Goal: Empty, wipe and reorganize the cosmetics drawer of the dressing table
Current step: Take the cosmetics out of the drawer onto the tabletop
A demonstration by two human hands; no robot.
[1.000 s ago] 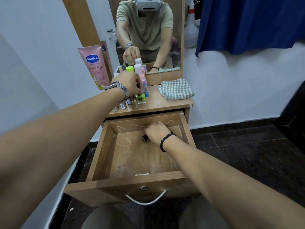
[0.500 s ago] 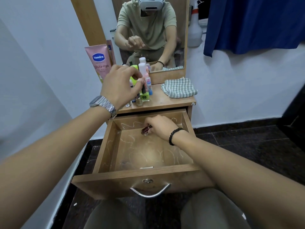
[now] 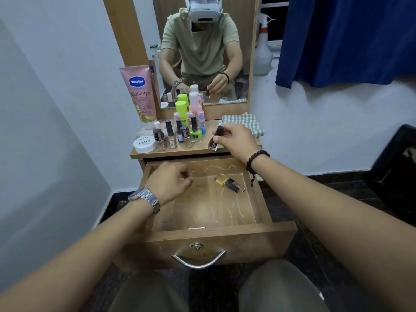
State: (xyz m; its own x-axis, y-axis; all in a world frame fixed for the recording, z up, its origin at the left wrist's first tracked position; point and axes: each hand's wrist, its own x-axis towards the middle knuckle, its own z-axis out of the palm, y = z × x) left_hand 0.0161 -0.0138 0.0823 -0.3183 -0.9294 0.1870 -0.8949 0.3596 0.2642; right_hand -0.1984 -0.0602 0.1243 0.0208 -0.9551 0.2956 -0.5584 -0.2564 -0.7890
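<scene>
The wooden drawer [image 3: 220, 246] is pulled out below the dressing table top [image 3: 191, 150]. My right hand [image 3: 236, 140] holds a dark nail polish bottle [image 3: 215, 138] just above the table top's front edge. My left hand [image 3: 170, 182] hovers over the drawer's back left corner with fingers loosely curled and nothing seen in it. A yellow nail polish bottle [image 3: 224, 180] with a black cap lies on its side in the drawer's back right, with a small clear vial [image 3: 240, 187] beside it. Several cosmetics bottles [image 3: 180, 129] stand grouped on the table top's left half.
A pink Vaseline tube [image 3: 140, 93] leans against the mirror frame. A white nail polish remover jar [image 3: 144, 144] sits at the table's front left. A folded checked cloth [image 3: 244, 124] lies at the back right. The mirror [image 3: 204, 52] stands behind. A spray bottle [image 3: 263, 55] sits on the sill.
My right hand lifted the dark nail polish bottle out of the drawer up to the table top. My left hand left the bottle group and came down over the drawer.
</scene>
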